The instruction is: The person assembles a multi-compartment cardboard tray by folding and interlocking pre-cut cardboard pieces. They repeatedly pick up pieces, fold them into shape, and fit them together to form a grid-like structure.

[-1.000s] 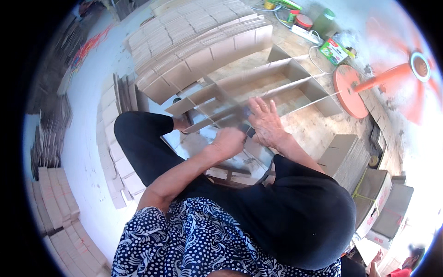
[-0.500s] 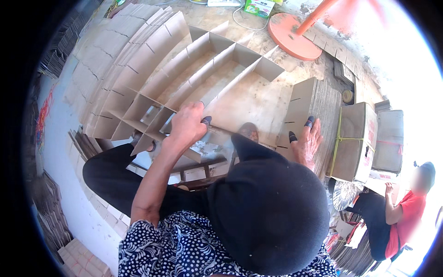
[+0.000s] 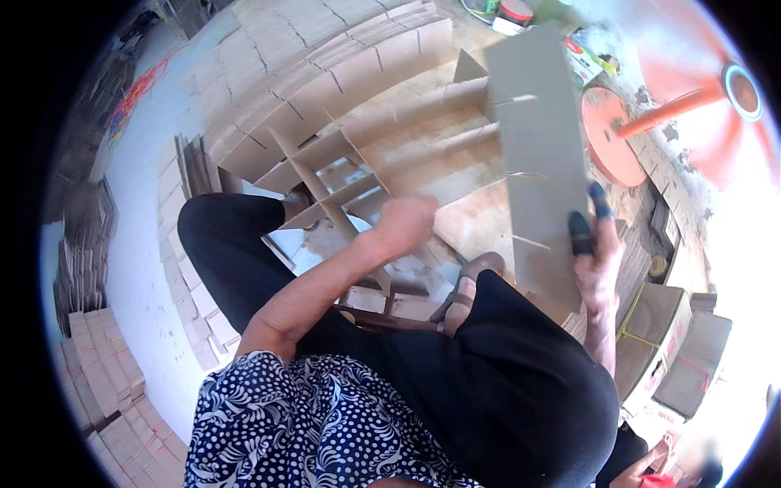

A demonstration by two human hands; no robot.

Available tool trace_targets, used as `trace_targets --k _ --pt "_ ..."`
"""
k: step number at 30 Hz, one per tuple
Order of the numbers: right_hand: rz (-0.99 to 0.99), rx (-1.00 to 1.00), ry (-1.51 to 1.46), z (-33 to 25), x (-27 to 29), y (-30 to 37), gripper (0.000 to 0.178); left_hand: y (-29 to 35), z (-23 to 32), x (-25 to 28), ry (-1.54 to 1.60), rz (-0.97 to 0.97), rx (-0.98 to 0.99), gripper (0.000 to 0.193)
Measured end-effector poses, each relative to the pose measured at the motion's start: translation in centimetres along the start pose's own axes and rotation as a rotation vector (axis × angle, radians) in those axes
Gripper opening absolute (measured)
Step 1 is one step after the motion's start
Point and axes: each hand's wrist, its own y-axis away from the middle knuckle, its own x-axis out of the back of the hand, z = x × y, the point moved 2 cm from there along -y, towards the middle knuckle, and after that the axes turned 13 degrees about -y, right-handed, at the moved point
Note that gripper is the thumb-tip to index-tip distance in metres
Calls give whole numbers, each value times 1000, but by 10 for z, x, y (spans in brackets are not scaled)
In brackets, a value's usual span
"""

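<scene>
A partly joined grid of slotted cardboard dividers (image 3: 423,102) lies before me, its long strips crossed by short ones at the near left. My left hand (image 3: 405,226) is closed at the near end of one long strip, pinching its edge. Raised at the right of the grid is a loose slotted cardboard strip (image 3: 541,154), standing tall with slots along it. My right hand (image 3: 598,256) grips that strip by its right edge, dark covers on two fingers. The strip hides the right end of the grid.
Many slotted cardboard sheets (image 3: 277,57) are stacked behind the grid. An orange round fan base (image 3: 606,134) stands at far right. Tied cartons (image 3: 651,329) sit beyond my right arm, near another person at lower right. My sandalled foot (image 3: 468,293) rests below the grid.
My right hand has lifted a slotted cardboard strip from the stack at the right and brought it up beside the grid. My left hand stays at the grid. The view has turned.
</scene>
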Motion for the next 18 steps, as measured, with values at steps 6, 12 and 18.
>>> trace_targets --k 6,12,18 --pt "-374 36 -43 -13 -51 -88 56 0 4 2 47 9 -16 16" --pt "-432 23 -122 -17 -80 -110 65 0 2 12 78 -29 -28 16" --pt "-464 65 -92 -14 -95 -121 72 -4 0 12 103 -63 -43 18"
